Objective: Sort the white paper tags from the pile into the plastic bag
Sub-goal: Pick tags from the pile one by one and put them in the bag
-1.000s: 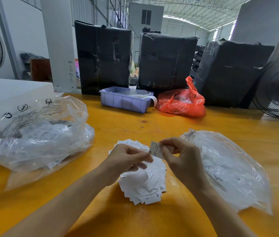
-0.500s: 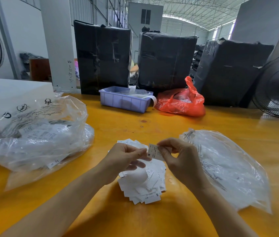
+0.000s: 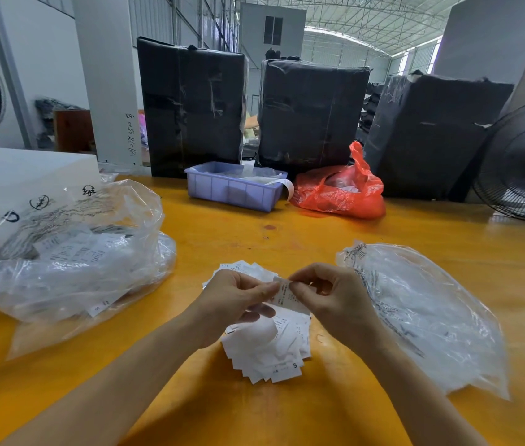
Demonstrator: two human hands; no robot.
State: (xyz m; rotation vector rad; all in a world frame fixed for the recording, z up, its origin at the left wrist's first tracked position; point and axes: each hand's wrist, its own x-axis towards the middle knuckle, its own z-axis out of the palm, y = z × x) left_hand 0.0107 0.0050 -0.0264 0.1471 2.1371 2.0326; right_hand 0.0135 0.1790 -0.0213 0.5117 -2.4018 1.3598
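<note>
Both hands pinch one white tag (image 3: 288,294) above the pile (image 3: 267,346): left hand (image 3: 235,299) and right hand (image 3: 335,297) each grasp a side (long axis slanting). The plastic bag (image 3: 422,313) lies right, nearest the right hand, on the desk (image 3: 254,239).

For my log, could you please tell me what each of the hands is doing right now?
Left hand: pinching the small white printed paper tag.
Right hand: pinching the same tag.

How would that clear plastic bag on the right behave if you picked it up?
The clear plastic bag would probably flop and sag: it lies flat and wrinkled on the yellow table. It looks thin and see-through, so likely very light. Its glossy film may slide easily when pushed.
</note>
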